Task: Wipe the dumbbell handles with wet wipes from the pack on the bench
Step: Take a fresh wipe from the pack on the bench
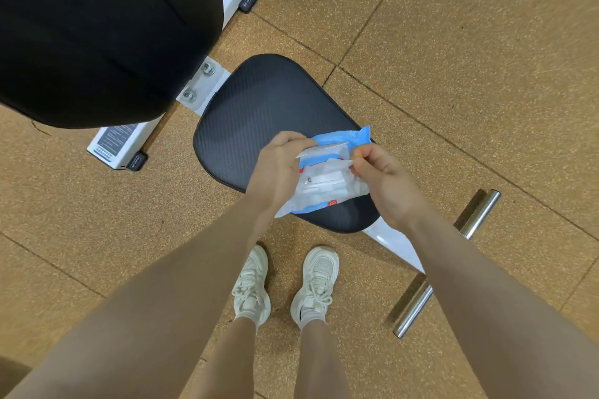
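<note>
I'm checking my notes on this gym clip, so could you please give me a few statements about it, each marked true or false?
1. The left hand grips the wipes pack. True.
2. The right hand hangs idle. False: it pinches something white at the pack's opening.
3. The pack is above the bench seat. True.
4. A dumbbell lies on the seat. False: none is in view.
5. The floor is black. False: it is tan and speckled.

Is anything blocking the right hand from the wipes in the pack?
Nothing visible. The pack, held by the left hand over the bench seat, has its flap lifted, and the right hand already pinches white material at its opening.
</note>
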Demonstrator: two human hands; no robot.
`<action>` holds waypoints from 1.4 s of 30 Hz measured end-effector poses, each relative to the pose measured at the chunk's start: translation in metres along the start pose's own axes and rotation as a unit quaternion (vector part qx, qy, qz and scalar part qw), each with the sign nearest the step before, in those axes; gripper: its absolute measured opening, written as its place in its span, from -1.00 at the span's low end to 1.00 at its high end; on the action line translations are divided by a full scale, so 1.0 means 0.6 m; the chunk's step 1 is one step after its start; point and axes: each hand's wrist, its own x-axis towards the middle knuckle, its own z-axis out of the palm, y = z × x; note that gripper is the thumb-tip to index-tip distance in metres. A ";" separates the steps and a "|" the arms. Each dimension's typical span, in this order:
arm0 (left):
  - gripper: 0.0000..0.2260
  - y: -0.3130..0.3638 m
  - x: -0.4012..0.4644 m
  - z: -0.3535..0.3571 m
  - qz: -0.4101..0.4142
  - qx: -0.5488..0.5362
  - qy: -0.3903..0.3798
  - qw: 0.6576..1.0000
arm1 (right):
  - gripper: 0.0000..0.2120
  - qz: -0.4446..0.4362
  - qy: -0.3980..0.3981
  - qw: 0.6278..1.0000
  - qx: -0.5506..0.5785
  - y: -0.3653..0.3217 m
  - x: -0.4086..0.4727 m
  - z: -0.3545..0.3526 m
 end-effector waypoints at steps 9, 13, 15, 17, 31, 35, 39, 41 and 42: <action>-0.76 0.002 0.006 -0.009 -0.058 -0.058 -0.027 0.996 | -0.94 -0.116 0.085 0.915 -0.377 -0.033 0.003 0.024; -0.75 0.000 0.010 -0.015 -0.067 -0.096 -0.054 0.992 | -0.75 -0.164 0.078 0.865 -0.467 -0.026 -0.002 0.028; -0.70 -0.001 0.009 -0.014 -0.052 -0.102 -0.079 0.990 | -0.87 -0.186 0.111 0.869 -0.445 -0.023 -0.003 0.033; -0.67 -0.002 0.007 -0.012 -0.054 -0.107 -0.086 0.989 | -0.96 -0.177 0.127 0.915 -0.340 -0.024 -0.002 0.038; -0.62 0.011 -0.029 0.001 0.074 0.094 -0.041 0.992 | -0.76 0.035 0.218 0.946 0.239 -0.068 -0.035 -0.004; -0.63 0.003 -0.042 0.007 0.177 0.221 -0.092 0.955 | -0.81 0.082 0.250 0.946 0.190 -0.053 -0.046 -0.021; -0.64 0.013 -0.033 0.007 0.149 0.305 -0.153 0.928 | -0.77 0.108 0.261 0.945 0.166 -0.050 -0.047 -0.023; -0.52 0.019 -0.035 0.005 0.120 0.351 -0.200 0.907 | -0.76 0.113 0.262 0.943 0.171 -0.054 -0.050 -0.022; -0.46 0.028 -0.033 0.000 0.099 0.358 -0.200 0.906 | -0.76 0.117 0.260 0.944 0.167 -0.057 -0.053 -0.021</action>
